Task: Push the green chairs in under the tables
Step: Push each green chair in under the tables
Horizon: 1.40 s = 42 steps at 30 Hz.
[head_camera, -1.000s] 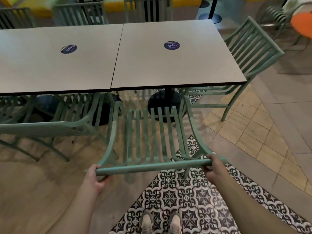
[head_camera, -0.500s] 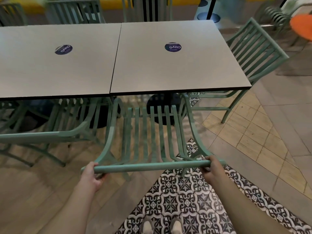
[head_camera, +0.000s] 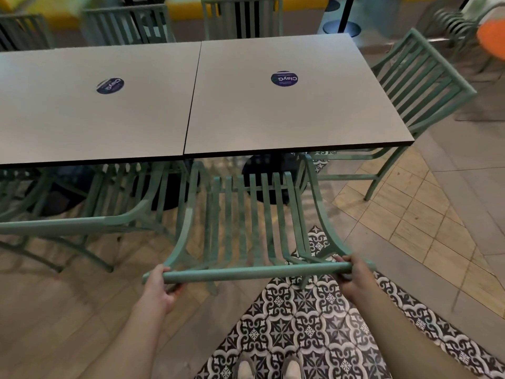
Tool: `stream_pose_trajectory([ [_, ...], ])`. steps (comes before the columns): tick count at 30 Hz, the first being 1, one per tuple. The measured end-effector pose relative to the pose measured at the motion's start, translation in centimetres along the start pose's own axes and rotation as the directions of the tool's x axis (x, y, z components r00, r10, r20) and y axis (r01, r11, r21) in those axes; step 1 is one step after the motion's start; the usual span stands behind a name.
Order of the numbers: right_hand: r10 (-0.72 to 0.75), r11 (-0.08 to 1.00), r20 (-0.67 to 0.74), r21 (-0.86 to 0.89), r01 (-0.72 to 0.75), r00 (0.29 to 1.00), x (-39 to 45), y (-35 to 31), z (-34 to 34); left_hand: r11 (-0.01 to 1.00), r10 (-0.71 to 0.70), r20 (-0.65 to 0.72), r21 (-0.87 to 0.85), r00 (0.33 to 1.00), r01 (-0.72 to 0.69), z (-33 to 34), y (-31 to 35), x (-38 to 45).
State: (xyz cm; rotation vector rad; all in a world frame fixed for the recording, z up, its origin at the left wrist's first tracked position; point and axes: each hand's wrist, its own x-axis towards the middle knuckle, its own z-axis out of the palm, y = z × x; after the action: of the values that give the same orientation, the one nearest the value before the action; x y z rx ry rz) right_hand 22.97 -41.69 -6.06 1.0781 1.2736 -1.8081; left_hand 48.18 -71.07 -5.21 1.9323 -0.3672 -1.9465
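A green slatted chair [head_camera: 254, 273] stands in front of me, its seat partly under the right grey table [head_camera: 295, 110]. My left hand [head_camera: 159, 285] grips the left end of its top rail, and my right hand [head_camera: 354, 277] grips the right end. A second green chair [head_camera: 82, 224] stands to the left at the left grey table [head_camera: 82, 113], its seat under the top. Another green chair [head_camera: 418, 86] stands at the right table's end, turned at an angle, with its seat mostly hidden under the top.
More green chairs [head_camera: 241, 19] line the far side of the tables. Black pedestal bases [head_camera: 267, 173] stand under the tables. An orange seat [head_camera: 492, 41] and stacked chairs are at the far right. Patterned tiles [head_camera: 314, 332] lie under my feet.
The chair I hold has slid forward, its seat further under the right table. Both hands keep their grip on the top rail.
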Motion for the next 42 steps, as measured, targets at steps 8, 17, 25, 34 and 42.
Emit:
stream_pose_trajectory([
  [8, -0.015, 1.000, 0.004, 0.016, 0.015, 1.000, 0.1, 0.3, -0.2, 1.000, 0.002, 0.014, -0.012, 1.000, -0.002, -0.3, -0.1, 0.6],
  [17, -0.079, 0.989, -0.017, -0.130, 0.076, 0.997, 0.2, 0.2, -0.7, 0.932, 0.215, -0.068, 0.313, 0.974, -0.183, -1.7, -0.7, 0.4],
  [25, -0.703, -0.214, 0.501, -0.826, 0.522, 0.505, -2.4, 0.0, -2.7, -0.367, 0.667, 0.583, 0.799, 0.463, -0.476, -0.5, -0.4, -3.4],
  [34, -0.426, -0.553, 0.757, -0.651, 0.520, 0.495, -5.1, -0.3, -2.0, -0.800, 0.213, 0.939, 0.327, 0.271, -0.503, 5.4, -3.4, -7.7],
  [42, -0.501, -0.494, 0.692, -0.722, 0.484, 0.520, -9.3, -5.6, -5.9, -0.834, 0.015, 0.984, 0.110, 0.177, -0.540, 14.0, -9.2, -13.6],
])
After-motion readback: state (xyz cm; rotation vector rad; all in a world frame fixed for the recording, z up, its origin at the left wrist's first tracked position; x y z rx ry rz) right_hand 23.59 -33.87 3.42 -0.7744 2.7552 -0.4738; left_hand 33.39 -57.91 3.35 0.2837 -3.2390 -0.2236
